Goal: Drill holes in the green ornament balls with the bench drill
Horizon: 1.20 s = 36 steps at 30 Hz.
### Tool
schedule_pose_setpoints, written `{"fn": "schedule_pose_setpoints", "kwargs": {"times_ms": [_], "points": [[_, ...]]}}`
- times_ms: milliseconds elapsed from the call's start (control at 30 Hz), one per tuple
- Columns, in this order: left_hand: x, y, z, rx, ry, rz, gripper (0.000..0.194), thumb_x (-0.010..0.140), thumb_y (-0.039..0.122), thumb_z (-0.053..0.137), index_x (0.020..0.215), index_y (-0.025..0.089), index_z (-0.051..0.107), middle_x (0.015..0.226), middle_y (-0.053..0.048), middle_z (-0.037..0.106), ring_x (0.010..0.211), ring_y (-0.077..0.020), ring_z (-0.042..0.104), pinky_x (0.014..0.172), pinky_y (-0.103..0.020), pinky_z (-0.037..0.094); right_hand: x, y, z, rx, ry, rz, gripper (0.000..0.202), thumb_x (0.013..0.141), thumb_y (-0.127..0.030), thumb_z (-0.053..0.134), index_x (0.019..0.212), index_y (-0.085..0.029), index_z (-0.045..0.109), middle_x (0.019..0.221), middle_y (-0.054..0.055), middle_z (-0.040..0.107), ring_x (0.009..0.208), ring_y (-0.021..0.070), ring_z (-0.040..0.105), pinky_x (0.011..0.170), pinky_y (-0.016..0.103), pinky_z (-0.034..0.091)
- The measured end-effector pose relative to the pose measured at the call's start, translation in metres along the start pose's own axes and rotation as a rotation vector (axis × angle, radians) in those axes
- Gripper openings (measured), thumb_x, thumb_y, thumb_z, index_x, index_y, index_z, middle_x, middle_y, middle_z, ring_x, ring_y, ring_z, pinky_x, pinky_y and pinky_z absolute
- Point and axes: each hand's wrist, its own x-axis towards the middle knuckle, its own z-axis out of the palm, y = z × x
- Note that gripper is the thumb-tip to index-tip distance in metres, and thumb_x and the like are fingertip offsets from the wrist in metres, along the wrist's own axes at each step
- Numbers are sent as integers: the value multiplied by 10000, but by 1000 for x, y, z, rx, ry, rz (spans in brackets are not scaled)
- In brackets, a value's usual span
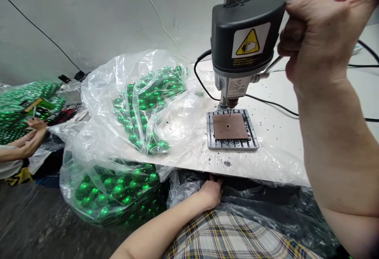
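A small bench drill press (247, 38) with a dark housing and a yellow warning label stands on the white table. Its grey base (233, 144) carries a flat brown square plate (229, 128) with a small hole near the middle, right below the chuck (232, 102). My right hand (308, 34) is raised beside the housing, fingers curled round the end of the feed lever (274, 64). Down at the table's front edge, my left hand (211, 194) reaches into dark plastic sheeting (254, 196). Its fingertips are hidden there, so what they touch does not show.
Clear plastic bags of shiny green balls lie on the table (142, 105) and hang at its front left (115, 188). Dark shavings (227, 163) are scattered round the base. A black cable (272, 103) runs right. Another person's hands (37, 126) are at far left near more green balls.
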Motion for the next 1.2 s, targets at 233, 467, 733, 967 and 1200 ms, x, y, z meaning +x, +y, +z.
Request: {"fn": "schedule_pose_setpoints", "kwargs": {"times_ms": [233,467,733,967,1200], "points": [[-98,20,-124,-223,-105,619,312,978,403,500,1147,230,697,1224,-113,680,1107,-240,668,969,-363,519,-1,-1,-1,1,-16,-25,342,640,114,472,651,-162,674,434,-72,337,328,61,252,291,242,57],[-23,-57,-223,-349,829,149,252,958,189,394,1077,184,617,883,-54,697,847,-173,660,791,-318,529,1,2,0,5,20,-18,284,650,36,516,642,-165,717,414,-74,356,308,49,287,280,226,77],[18,-107,-262,295,877,-332,313,830,74,467,1062,126,670,1308,-238,582,1280,-403,485,1054,-581,322,0,2,1,49,24,-35,276,621,36,535,631,-161,728,392,-71,356,293,50,257,287,241,42],[14,-127,-272,401,798,-456,248,794,123,568,994,33,684,1053,-290,676,1292,-493,435,1045,-659,261,0,1,2,35,26,-13,268,618,25,551,628,-172,733,391,-69,353,298,57,269,283,242,56],[-10,-105,-271,206,955,-156,496,758,253,677,1242,181,602,1085,-130,693,1059,-317,635,935,-415,473,-1,-2,4,11,48,-7,319,640,63,495,629,-170,714,388,-57,352,304,71,256,304,244,68]]}}
